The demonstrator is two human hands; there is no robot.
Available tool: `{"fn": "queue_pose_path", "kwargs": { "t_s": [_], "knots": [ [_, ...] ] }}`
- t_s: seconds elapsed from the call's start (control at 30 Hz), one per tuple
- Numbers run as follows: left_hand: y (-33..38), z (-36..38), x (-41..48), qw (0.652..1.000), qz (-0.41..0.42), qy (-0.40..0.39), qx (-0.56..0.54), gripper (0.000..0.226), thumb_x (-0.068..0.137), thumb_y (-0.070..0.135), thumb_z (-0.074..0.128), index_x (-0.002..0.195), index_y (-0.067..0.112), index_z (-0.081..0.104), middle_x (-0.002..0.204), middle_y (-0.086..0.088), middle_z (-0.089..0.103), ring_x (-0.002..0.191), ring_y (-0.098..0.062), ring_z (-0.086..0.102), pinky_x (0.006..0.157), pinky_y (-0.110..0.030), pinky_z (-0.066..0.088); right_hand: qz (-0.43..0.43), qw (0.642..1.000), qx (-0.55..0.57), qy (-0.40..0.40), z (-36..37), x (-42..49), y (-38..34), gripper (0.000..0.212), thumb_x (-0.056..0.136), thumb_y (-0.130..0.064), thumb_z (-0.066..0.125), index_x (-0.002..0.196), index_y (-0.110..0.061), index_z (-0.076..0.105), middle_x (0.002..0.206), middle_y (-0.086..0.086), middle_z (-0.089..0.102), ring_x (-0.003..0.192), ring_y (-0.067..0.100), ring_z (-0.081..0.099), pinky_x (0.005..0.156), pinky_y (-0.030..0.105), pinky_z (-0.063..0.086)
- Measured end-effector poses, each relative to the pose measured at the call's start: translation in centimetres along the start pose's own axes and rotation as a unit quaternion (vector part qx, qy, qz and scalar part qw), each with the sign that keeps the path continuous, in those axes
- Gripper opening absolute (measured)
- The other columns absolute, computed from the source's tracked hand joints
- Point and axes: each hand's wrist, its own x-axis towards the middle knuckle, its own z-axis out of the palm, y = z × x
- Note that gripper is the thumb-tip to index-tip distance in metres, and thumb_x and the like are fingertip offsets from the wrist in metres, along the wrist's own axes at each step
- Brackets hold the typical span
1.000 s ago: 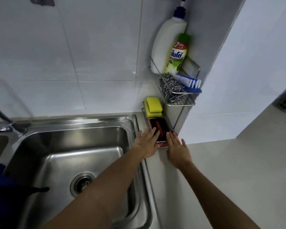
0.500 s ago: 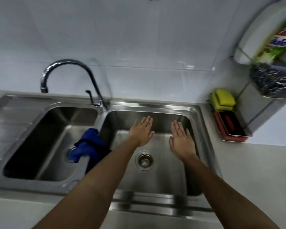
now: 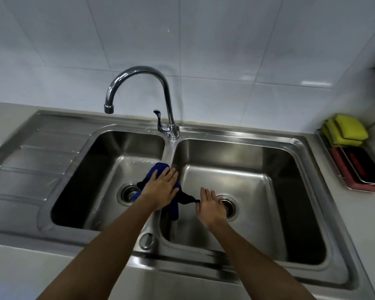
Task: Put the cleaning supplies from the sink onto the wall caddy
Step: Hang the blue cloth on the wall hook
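Only the person's two arms are visible, entering from the near edge. The left forearm (image 3: 108, 245) and the right forearm (image 3: 253, 252) are bare along their whole visible length, slim and smooth. The left hand (image 3: 160, 189) and the right hand (image 3: 210, 210) are bare too.

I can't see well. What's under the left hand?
A blue cloth, draped over the sink divider. The left hand lies flat on it, covering its middle, so that part is hidden.

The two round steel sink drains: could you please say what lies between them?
Head view: the steel divider, with a blue cloth draped over it under the left hand.
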Motion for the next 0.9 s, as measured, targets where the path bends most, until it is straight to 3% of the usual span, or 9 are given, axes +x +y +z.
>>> {"fn": "queue_pose_path", "kwargs": {
  "t_s": [0.23,0.43,0.5,0.57,0.67,0.73,0.8,0.87,0.9],
  "knots": [
    [-1.1,1.6,0.4,0.999,0.038,0.017,0.036,0.049,0.102,0.034,0.031,0.15,0.03,0.026,0.164,-0.002,0.004,0.151,-0.024,-0.003,0.122,-0.047,0.003,0.058,0.996,0.047,-0.05,3.0,1.4,-0.9,0.056,0.097,-0.03,0.038,0.149,-0.015,0.022,0.141,0.014,0.045,0.132,0.034,0.039,0.105,0.045,0.039],
    [-0.7,2.4,0.7,0.998,0.033,0.036,0.041,0.039,0.1,0.036,0.037,0.138,0.03,0.045,0.163,-0.006,0.008,0.151,-0.027,-0.002,0.121,-0.049,0.004,0.164,0.961,0.203,-0.086,2.6,3.0,-1.2,0.044,0.1,-0.032,0.033,0.133,-0.005,0.045,0.123,0.022,0.058,0.116,0.035,0.055,0.091,0.036,0.044],
    [-0.5,2.5,0.8,0.998,0.028,0.038,0.042,0.038,0.1,0.035,0.038,0.136,0.026,0.047,0.162,-0.006,0.01,0.151,-0.028,-0.001,0.121,-0.05,0.005,0.215,0.898,0.366,-0.111,2.5,3.3,-1.6,0.042,0.099,-0.033,0.032,0.122,-0.003,0.052,0.106,0.018,0.059,0.095,0.029,0.061,0.074,0.033,0.044],
    [-0.2,2.4,0.9,0.998,0.023,0.039,0.044,0.038,0.1,0.033,0.039,0.136,0.022,0.047,0.161,-0.006,0.013,0.151,-0.03,0.0,0.121,-0.05,0.007,0.267,0.78,0.553,-0.12,2.0,3.3,-2.5,0.032,0.099,-0.029,0.033,0.114,-0.008,0.052,0.095,0.012,0.058,0.075,0.025,0.059,0.06,0.029,0.04],
    [0.2,2.5,0.9,0.998,0.014,0.038,0.041,0.039,0.101,0.032,0.039,0.137,0.019,0.046,0.16,-0.004,0.017,0.151,-0.03,0.001,0.122,-0.051,0.008,0.285,0.647,0.7,-0.1,1.0,2.9,-3.3,0.034,0.101,-0.019,0.033,0.125,-0.002,0.05,0.086,0.011,0.057,0.076,0.028,0.058,0.063,0.032,0.04],
    [0.3,2.5,0.8,0.998,0.011,0.04,0.037,0.039,0.101,0.031,0.039,0.137,0.019,0.046,0.16,-0.004,0.018,0.151,-0.029,0.002,0.122,-0.05,0.008,0.294,0.6,0.738,-0.088,0.6,2.6,-3.4,0.034,0.101,-0.011,0.034,0.128,0.004,0.048,0.096,0.015,0.061,0.095,0.031,0.061,0.084,0.037,0.045],
    [0.3,2.3,0.7,0.999,0.009,0.041,0.029,0.039,0.1,0.028,0.039,0.138,0.02,0.045,0.16,-0.003,0.018,0.151,-0.029,0.001,0.122,-0.049,0.008,0.301,0.568,0.763,-0.065,0.4,2.6,-3.4,0.036,0.099,-0.004,0.036,0.132,0.003,0.047,0.12,0.021,0.061,0.107,0.029,0.06,0.099,0.035,0.042],
    [0.2,2.1,0.6,0.999,0.007,0.04,0.015,0.039,0.1,0.025,0.04,0.139,0.021,0.043,0.16,-0.002,0.019,0.151,-0.028,0.002,0.122,-0.048,0.009,0.298,0.54,0.787,-0.038,-0.2,2.7,-3.2,0.037,0.098,0.0,0.04,0.135,0.004,0.044,0.131,0.028,0.055,0.099,0.03,0.062,0.105,0.035,0.04],
    [0.2,1.9,0.6,0.999,0.005,0.044,0.006,0.039,0.099,0.024,0.04,0.139,0.022,0.042,0.159,-0.002,0.02,0.151,-0.027,0.003,0.122,-0.048,0.01,0.294,0.528,0.797,-0.028,-0.6,2.7,-2.9,0.037,0.097,0.001,0.043,0.134,0.006,0.045,0.121,0.03,0.06,0.084,0.026,0.062,0.103,0.035,0.041]
  ]
}}
